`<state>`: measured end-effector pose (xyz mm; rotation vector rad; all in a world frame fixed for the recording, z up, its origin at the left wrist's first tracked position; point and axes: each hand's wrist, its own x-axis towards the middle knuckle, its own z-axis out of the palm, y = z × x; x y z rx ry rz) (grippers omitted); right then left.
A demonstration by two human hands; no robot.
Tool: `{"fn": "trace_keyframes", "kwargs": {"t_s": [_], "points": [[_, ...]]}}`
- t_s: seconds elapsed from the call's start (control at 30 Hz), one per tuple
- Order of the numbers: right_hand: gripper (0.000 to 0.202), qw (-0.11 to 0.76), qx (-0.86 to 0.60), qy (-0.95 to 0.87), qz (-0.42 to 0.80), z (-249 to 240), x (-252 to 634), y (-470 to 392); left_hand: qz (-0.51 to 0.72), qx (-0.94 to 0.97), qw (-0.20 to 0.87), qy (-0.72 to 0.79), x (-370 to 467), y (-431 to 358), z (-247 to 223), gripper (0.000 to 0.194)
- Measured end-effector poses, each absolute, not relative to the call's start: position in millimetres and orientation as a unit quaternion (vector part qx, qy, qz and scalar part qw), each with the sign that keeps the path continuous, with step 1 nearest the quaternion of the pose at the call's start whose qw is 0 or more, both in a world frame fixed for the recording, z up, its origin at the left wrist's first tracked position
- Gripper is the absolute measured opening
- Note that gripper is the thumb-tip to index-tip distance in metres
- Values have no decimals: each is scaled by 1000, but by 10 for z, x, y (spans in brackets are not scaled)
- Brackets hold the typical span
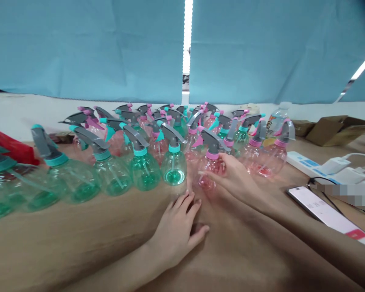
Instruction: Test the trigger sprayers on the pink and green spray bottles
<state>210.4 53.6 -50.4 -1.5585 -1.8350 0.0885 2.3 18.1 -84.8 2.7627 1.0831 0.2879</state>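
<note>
My right hand [232,174] is wrapped round the body of a pink spray bottle [207,184] with a pink collar and grey head, which stands upright on the table. My left hand [179,229] lies on the wooden table [109,231] with its fingers spread, holding nothing, just in front of the bottles. Left of the pink bottle stands a green spray bottle [174,170] with a teal collar. More green bottles [145,172] run in a row to the left. Two pink bottles [272,160] stand beyond my right wrist.
Several more pink and green sprayers [142,117] crowd behind. A labelled clear bottle [275,121], cardboard box [337,129], power strip [302,162] with plugs and phone [328,211] are at the right. Something red [12,146] lies far left, and a blue sheet [79,48] hangs behind.
</note>
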Motion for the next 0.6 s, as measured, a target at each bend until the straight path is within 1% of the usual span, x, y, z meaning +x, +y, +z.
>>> {"fn": "trace_keyframes", "kwargs": {"t_s": [0.13, 0.33, 0.6], "points": [[54, 355, -602, -714, 25, -526, 2073, 660, 100, 922, 91, 364, 20, 180, -843, 52], [63, 342, -621, -706, 0, -506, 2017, 768, 81, 923, 87, 366, 13, 188, -835, 53], [54, 315, -638, -702, -24, -457, 1939, 810, 76, 926, 88, 360, 26, 196, -828, 54]]}}
